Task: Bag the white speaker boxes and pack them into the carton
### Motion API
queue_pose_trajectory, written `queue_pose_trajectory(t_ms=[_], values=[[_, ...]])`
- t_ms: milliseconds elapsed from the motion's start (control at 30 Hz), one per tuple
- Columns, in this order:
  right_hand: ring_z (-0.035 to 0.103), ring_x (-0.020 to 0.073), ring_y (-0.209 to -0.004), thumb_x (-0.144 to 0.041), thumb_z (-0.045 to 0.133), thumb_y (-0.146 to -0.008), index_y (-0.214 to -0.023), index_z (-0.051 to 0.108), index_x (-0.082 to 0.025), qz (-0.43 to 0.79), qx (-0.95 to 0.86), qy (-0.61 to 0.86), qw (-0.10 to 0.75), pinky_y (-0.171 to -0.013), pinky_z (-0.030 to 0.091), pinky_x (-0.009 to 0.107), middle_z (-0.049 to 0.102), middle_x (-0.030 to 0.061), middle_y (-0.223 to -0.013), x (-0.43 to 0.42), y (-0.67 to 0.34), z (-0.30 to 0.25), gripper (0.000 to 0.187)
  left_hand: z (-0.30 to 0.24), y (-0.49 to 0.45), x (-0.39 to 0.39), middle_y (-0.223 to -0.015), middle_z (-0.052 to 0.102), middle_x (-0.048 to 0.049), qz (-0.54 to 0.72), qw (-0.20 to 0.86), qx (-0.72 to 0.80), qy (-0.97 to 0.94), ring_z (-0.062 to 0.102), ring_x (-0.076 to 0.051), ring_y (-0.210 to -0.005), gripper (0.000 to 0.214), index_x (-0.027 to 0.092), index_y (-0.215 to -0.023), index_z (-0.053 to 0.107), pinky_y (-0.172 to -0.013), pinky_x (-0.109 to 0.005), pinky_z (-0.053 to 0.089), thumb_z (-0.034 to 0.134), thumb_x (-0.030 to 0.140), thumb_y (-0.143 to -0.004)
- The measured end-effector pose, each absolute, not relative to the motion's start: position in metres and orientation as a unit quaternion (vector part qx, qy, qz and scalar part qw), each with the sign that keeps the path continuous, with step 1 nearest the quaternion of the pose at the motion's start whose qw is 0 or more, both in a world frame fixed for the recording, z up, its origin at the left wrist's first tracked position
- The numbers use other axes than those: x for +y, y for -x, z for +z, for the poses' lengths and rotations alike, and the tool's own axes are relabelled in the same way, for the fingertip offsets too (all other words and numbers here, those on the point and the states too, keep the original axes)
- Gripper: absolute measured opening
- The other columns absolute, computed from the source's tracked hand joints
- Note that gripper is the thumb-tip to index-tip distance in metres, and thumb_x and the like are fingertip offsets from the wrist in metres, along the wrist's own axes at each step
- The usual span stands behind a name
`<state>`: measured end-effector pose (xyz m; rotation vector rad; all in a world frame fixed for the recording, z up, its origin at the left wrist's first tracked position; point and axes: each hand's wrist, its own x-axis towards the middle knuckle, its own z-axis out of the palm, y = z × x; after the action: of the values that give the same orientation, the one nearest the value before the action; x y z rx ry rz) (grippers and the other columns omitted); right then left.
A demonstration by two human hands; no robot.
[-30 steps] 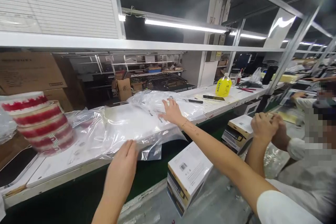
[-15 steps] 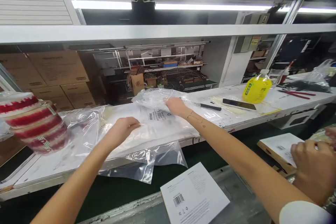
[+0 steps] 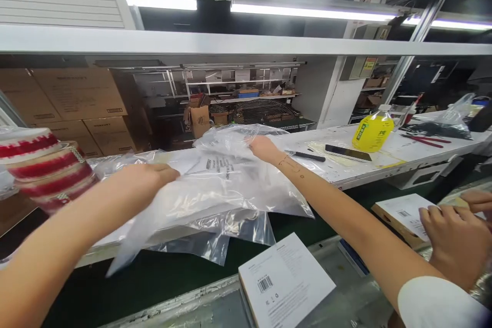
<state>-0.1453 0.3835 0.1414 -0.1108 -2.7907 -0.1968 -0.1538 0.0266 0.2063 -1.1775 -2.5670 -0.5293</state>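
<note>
A clear plastic bag with dark printing lies over the front of the workbench, its near edge lifted and hanging past the bench edge. At the bag's left side, my left hand is closed on its edge, slightly smeared by motion. My right hand is pinched on crumpled plastic at the far side of the bag. More clear plastic droops over the bench front below. Down in front of me, on a lower surface, rests a white box with a barcode.
Rolls of red-and-white tape are stacked at the left. Right of my hands lie a black-handled tool, a phone, a bottle of yellow liquid and red-handled pliers. Another person's hands touch a second box at the right.
My left hand has moved left, pulling the bag's near-left edge up and out over the bench edge. My right hand has barely moved. The view has shifted slightly.
</note>
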Motion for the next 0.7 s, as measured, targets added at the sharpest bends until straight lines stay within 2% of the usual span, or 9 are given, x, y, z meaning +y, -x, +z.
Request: queue_pose_trajectory(t_ms=[100, 167, 267, 333, 433, 533, 600, 633, 700], values=[[0.062, 0.0339, -0.113, -0.029, 0.06, -0.095, -0.118, 0.068, -0.008, -0.07, -0.986, 0.068, 0.134, -0.095, 0.048, 0.039, 0.067, 0.0208, -0.119, 0.359, 0.1, 0.143, 0.032, 0.166, 0.141, 0.015, -0.105, 0.076, -0.0058, -0.089, 0.13, -0.874, 0.459, 0.071, -0.028, -0.093, 0.051, 0.026, -0.103, 0.076, -0.083, -0.037, 0.054, 0.045, 0.002, -0.069], [0.06, 0.0369, -0.118, -0.04, 0.06, -0.096, -0.123, 0.066, -0.007, -0.043, -0.983, 0.083, 0.159, -0.097, 0.049, 0.045, 0.063, 0.0229, -0.128, 0.328, 0.053, 0.136, 0.043, 0.139, 0.123, 0.016, -0.099, 0.075, -0.0081, -0.133, 0.189, -0.858, 0.458, 0.07, -0.026, -0.087, 0.033, 0.022, -0.098, 0.074, -0.075, -0.034, 0.052, 0.047, 0.01, -0.082], [0.052, 0.0318, -0.132, -0.058, 0.056, -0.095, -0.15, 0.044, -0.019, 0.056, -0.961, -0.021, 0.269, -0.104, 0.049, 0.045, 0.051, 0.0146, -0.147, 0.269, -0.012, 0.11, 0.069, 0.116, 0.091, 0.023, -0.078, 0.071, -0.0044, -0.278, 0.204, -0.805, 0.482, 0.066, -0.02, -0.071, 0.02, 0.02, -0.081, 0.068, -0.065, -0.027, 0.048, 0.053, 0.028, -0.091], [0.053, 0.0279, -0.132, -0.05, 0.054, -0.099, -0.148, 0.047, -0.024, 0.071, -0.939, -0.1, 0.322, -0.106, 0.05, 0.044, 0.055, 0.0101, -0.144, 0.236, -0.035, 0.092, 0.056, 0.113, 0.077, 0.022, -0.077, 0.071, -0.0018, -0.368, 0.139, -0.76, 0.518, 0.066, -0.017, -0.07, 0.019, 0.021, -0.082, 0.068, -0.067, -0.026, 0.05, 0.055, 0.032, -0.092], [0.064, 0.0236, -0.114, -0.024, 0.034, -0.105, -0.129, 0.064, -0.021, 0.062, -0.914, -0.112, 0.385, -0.098, 0.054, 0.042, 0.07, 0.0093, -0.121, 0.217, -0.047, 0.083, 0.039, 0.113, 0.078, 0.004, -0.101, 0.076, -0.0042, -0.444, 0.064, -0.741, 0.499, 0.07, -0.021, -0.095, 0.027, 0.022, -0.101, 0.071, -0.087, -0.03, 0.053, 0.051, 0.039, -0.095], [0.064, 0.0236, -0.114, -0.023, 0.035, -0.104, -0.13, 0.063, -0.02, 0.067, -0.912, -0.074, 0.398, -0.099, 0.054, 0.042, 0.069, 0.0099, -0.123, 0.218, -0.056, 0.09, 0.038, 0.096, 0.096, -0.03, -0.125, 0.066, -0.0166, -0.447, 0.183, -0.813, 0.325, 0.058, -0.034, -0.122, 0.039, 0.016, -0.113, 0.067, -0.108, -0.049, 0.043, 0.046, 0.042, -0.093], [0.065, 0.023, -0.111, -0.025, 0.041, -0.103, -0.122, 0.068, -0.022, 0.065, -0.911, -0.068, 0.402, -0.096, 0.055, 0.041, 0.07, 0.0082, -0.12, 0.218, -0.06, 0.091, 0.033, 0.07, 0.102, -0.05, -0.129, 0.06, -0.0216, -0.493, 0.238, -0.826, 0.133, 0.052, -0.038, -0.128, 0.043, 0.015, -0.118, 0.062, -0.11, -0.056, 0.04, 0.051, 0.045, -0.09], [0.066, 0.0225, -0.106, -0.026, 0.043, -0.102, -0.113, 0.071, -0.022, 0.063, -0.907, -0.065, 0.411, -0.093, 0.056, 0.04, 0.072, 0.0077, -0.114, 0.216, -0.06, 0.09, 0.03, 0.054, 0.1, -0.056, -0.127, 0.06, -0.0215, -0.557, 0.198, -0.805, 0.042, 0.054, -0.037, -0.126, 0.043, 0.016, -0.119, 0.06, -0.107, -0.057, 0.043, 0.052, 0.046, -0.089], [0.067, 0.0223, -0.095, -0.029, 0.048, -0.101, -0.092, 0.073, -0.02, 0.053, -0.906, -0.039, 0.419, -0.085, 0.056, 0.038, 0.073, 0.0084, -0.1, 0.212, -0.055, 0.085, 0.028, 0.02, 0.089, -0.056, -0.117, 0.065, -0.0187, -0.723, -0.022, -0.688, -0.052, 0.064, -0.033, -0.111, 0.039, 0.018, -0.113, 0.06, -0.092, -0.051, 0.054, 0.056, 0.047, -0.087]])
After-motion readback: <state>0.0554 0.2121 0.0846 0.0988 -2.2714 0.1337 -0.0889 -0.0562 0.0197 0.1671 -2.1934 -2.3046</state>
